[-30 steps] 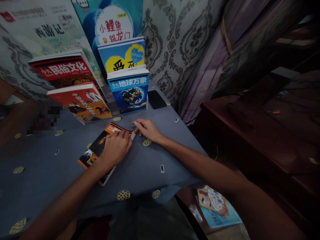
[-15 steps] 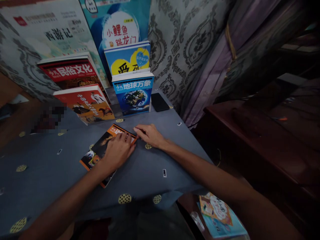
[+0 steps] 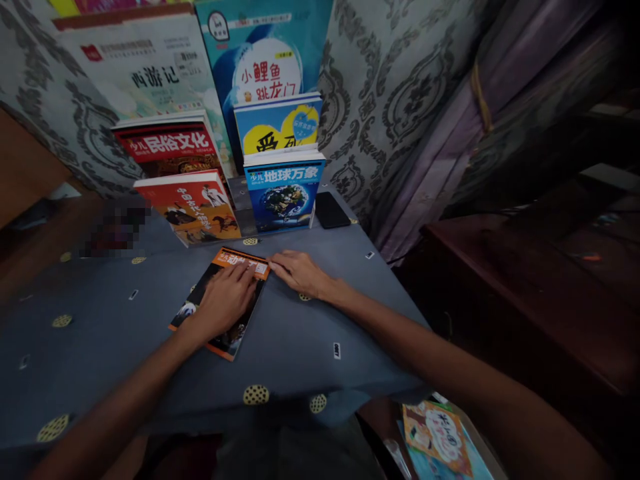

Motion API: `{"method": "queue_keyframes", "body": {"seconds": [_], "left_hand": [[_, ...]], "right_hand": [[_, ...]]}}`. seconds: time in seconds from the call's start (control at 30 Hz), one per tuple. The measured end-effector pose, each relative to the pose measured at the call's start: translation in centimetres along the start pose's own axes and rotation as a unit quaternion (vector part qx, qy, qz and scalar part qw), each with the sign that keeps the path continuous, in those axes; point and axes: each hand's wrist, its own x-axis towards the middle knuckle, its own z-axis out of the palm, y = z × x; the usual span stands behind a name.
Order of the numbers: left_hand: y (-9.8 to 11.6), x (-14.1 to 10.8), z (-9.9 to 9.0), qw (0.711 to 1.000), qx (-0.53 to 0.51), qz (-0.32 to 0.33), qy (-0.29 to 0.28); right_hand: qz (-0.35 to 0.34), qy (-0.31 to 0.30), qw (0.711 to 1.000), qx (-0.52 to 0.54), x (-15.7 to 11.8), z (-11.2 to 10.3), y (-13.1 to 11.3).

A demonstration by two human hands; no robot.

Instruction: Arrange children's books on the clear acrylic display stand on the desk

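A book with a black cover and orange edges lies flat and aslant on the cloth-covered table. My left hand rests palm down across its cover, fingers stretched out, hiding much of the picture and part of the title. At the book's upper right corner is my right hand, thumb and forefinger closed together on that corner; the other fingers are curled. Just behind stand a blue book with a globe and a red-orange book with figures and a horse, both upright.
Further back stand a red book, a yellow-and-blue book and taller books near the patterned wall covering. A black phone lies right of the blue book. Below the table's right edge are more books. A dark red cabinet stands right.
The black-and-orange book has turned slightly to a steeper angle under my left hand. My right hand stays at its corner. The view has shifted, so the standing books appear further right and lower.
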Motion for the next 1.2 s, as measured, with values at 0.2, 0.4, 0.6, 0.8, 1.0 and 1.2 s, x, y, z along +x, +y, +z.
{"method": "queue_keyframes", "body": {"seconds": [0.2,0.4,0.6,0.8,1.0,1.2], "left_hand": [[-0.6,1.5,0.1,1.0,0.003,-0.013,0.003],[-2.5,-0.3,-0.6,0.992,-0.077,0.077,-0.057],[-2.3,-4.0,-1.4,0.981,-0.102,0.14,-0.092],[-1.4,-5.0,-0.8,0.982,-0.089,0.152,-0.064],[-1.2,-5.6,-0.1,0.981,-0.094,0.169,0.008],[-0.5,-5.5,0.0,0.976,-0.126,0.16,0.081]], "right_hand": [[0.004,-0.004,1.0,-0.012,3.1,0.2,1.5],[-0.001,0.007,1.0,0.002,3.8,0.7,2.3],[-0.008,-0.001,1.0,0.026,3.0,0.7,2.4],[0.007,0.001,1.0,-0.003,1.9,1.5,1.1],[-0.019,-0.007,0.998,0.06,-1.3,1.7,-2.5],[0.0,-0.001,0.993,0.117,-2.3,0.8,-4.3]]}}
